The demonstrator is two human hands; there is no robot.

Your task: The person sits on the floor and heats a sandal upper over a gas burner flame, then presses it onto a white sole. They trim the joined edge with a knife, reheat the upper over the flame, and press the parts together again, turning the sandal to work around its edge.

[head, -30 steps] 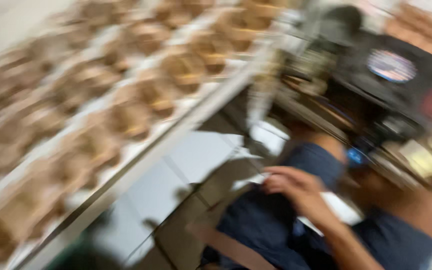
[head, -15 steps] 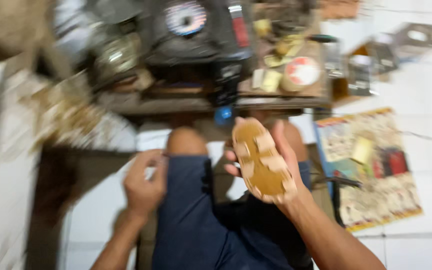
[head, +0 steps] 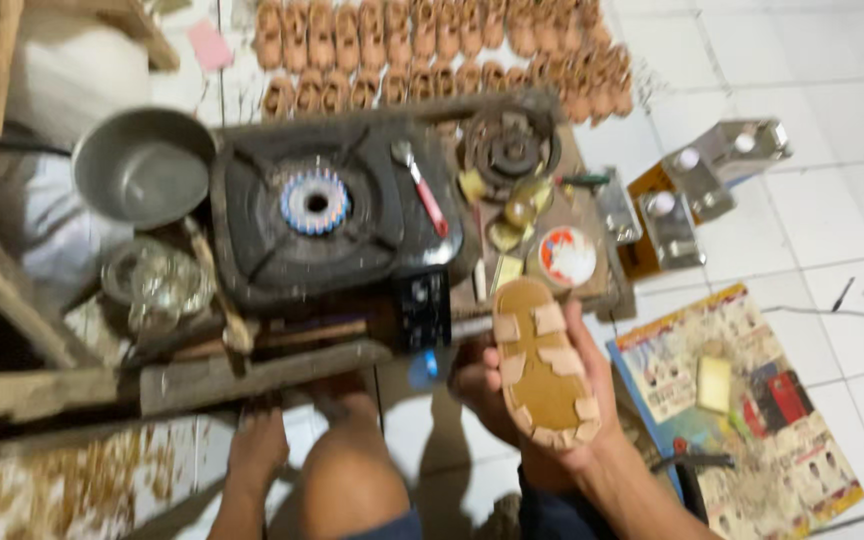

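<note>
Against the right hand [head: 577,400] lies a gripped sandal sole [head: 544,365].

Bright, even light — slight motion blur.

The right hand [head: 562,420] holds a tan sandal sole [head: 544,362] (underside up) just before the lit gas stove [head: 327,210], the left hand [head: 257,450] resting below the wooden bench's front edge [head: 252,375].

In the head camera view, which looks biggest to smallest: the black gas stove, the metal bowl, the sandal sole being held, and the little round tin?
1. Black gas stove, clearly the largest.
2. Metal bowl and sandal sole in the right hand: they look about alike, and the sole is nearer the camera, so unranked.
3. Round tin, the smallest.
</note>
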